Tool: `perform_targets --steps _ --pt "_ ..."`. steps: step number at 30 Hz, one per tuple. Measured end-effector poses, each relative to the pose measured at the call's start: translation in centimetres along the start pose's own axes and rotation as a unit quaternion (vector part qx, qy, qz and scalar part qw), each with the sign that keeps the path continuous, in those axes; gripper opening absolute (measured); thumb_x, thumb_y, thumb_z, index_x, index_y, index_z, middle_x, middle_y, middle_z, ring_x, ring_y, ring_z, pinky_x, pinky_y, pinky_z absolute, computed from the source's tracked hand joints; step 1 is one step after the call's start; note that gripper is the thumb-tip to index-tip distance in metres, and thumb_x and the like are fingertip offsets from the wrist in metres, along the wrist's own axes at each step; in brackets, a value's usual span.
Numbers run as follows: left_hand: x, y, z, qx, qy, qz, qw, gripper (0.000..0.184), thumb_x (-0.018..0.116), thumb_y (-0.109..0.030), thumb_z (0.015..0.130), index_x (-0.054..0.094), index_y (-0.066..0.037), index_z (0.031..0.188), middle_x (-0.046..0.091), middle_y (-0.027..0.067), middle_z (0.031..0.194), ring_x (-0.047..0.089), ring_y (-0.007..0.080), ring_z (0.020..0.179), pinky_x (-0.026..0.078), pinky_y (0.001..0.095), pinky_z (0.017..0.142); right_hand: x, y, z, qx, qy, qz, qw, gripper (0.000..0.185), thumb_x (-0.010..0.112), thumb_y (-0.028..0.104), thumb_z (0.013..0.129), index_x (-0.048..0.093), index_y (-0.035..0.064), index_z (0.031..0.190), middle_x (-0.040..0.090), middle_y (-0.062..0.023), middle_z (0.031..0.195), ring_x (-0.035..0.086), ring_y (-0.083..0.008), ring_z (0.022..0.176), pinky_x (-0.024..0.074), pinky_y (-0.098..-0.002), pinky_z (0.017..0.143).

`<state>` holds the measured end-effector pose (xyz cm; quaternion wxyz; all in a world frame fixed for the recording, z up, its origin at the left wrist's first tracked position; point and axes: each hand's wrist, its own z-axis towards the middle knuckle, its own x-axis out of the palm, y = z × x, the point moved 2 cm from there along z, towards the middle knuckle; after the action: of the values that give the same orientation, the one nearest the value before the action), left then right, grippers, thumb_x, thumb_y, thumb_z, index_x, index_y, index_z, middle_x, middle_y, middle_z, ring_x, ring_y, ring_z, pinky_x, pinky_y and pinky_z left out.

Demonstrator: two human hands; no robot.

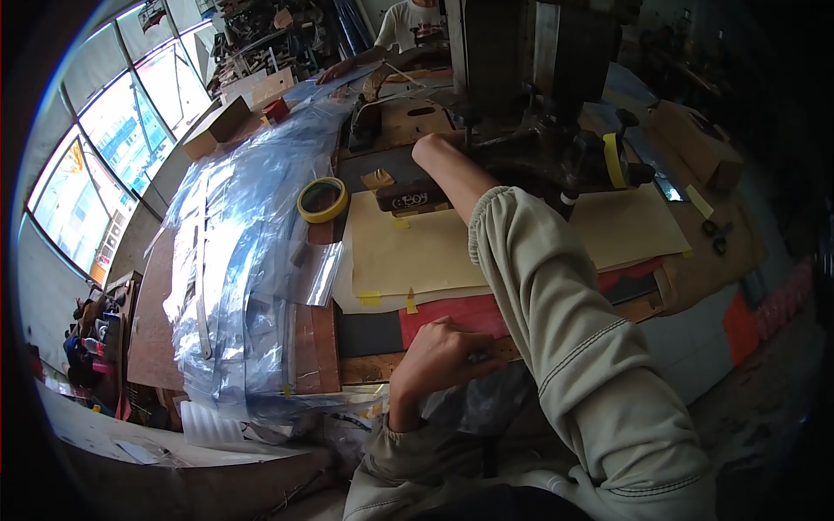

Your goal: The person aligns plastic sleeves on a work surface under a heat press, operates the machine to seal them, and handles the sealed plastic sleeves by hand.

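My left hand (443, 354) rests at the table's front edge beside the red sheet (469, 316), fingers curled; what they hold, if anything, is hidden. My right arm reaches over the tan sheets (417, 252) to the machine (530, 156). The back of my right hand (437, 146) shows near its base, but the fingers are hidden. Left of that arm, a dark block with white lettering (419, 198) lies at the sheets' back edge. A yellow tape roll (322, 201) lies farther left.
Clear plastic sheets (252, 252) cover the table's left side. Scissors (717, 234) and a cardboard box (695, 143) are on the right. A metal ruler (203, 278) lies on the plastic. Across the table, another person (401, 30) has an arm on the work surface.
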<state>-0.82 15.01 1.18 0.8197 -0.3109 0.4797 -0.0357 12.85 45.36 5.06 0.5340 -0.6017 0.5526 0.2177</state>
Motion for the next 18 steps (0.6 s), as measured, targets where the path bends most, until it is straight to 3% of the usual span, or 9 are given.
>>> perform_targets --steps 9,12,15,17,18 --pt "-0.1 -0.1 0.0 0.004 -0.004 0.002 1.0 0.024 0.072 -0.035 0.076 0.07 -0.011 0.077 0.058 0.0115 0.057 0.059 0.0321 0.056 0.046 0.0403 0.053 0.0 0.3 0.9 0.092 0.014 -0.112 0.989 0.028 0.067 0.015 0.081 0.068 0.0107 0.108 0.067 -0.0067 0.107 0.065 -0.0241 0.095 0.0525 -0.0428 0.075" --pt "-0.2 -0.1 0.0 -0.005 0.007 -0.01 1.0 0.019 0.074 -0.03 0.073 0.07 -0.012 0.078 0.058 0.0083 0.057 0.058 0.0276 0.056 0.046 0.0374 0.055 -0.6 0.6 -1.3 0.092 0.008 -0.156 0.983 0.028 0.067 0.015 0.081 0.068 0.0116 0.109 0.067 -0.0057 0.107 0.065 -0.0235 0.095 0.0523 -0.0431 0.075" --pt "-0.4 -0.5 0.2 -0.019 0.014 -0.026 0.999 0.022 0.074 -0.033 0.074 0.069 -0.012 0.076 0.056 0.0071 0.055 0.058 0.0274 0.055 0.045 0.0376 0.054 -2.2 1.3 -4.3 0.027 -0.057 -0.2 0.978 0.024 0.064 0.016 0.083 0.069 0.0116 0.106 0.067 -0.006 0.103 0.065 -0.0224 0.091 0.052 -0.0446 0.073" --pt "-0.5 -0.6 0.2 -0.018 0.017 -0.018 1.0 0.022 0.074 -0.032 0.074 0.067 -0.011 0.074 0.056 0.0064 0.054 0.057 0.0272 0.054 0.045 0.037 0.053 -3.8 0.3 -8.4 -0.043 -0.096 -0.128 0.986 0.026 0.057 0.02 0.09 0.066 0.0092 0.111 0.067 -0.0058 0.107 0.066 -0.0244 0.095 0.0525 -0.0429 0.076" --pt "-0.5 -0.6 0.2 -0.018 0.018 -0.013 1.0 0.023 0.074 -0.032 0.074 0.066 -0.011 0.073 0.055 0.0061 0.054 0.057 0.027 0.054 0.045 0.0367 0.053 -4.3 0.1 -9.7 -0.077 -0.183 -0.07 0.978 0.022 0.059 0.018 0.087 0.068 0.0088 0.106 0.068 -0.0069 0.102 0.067 -0.0245 0.091 0.0532 -0.0419 0.073"
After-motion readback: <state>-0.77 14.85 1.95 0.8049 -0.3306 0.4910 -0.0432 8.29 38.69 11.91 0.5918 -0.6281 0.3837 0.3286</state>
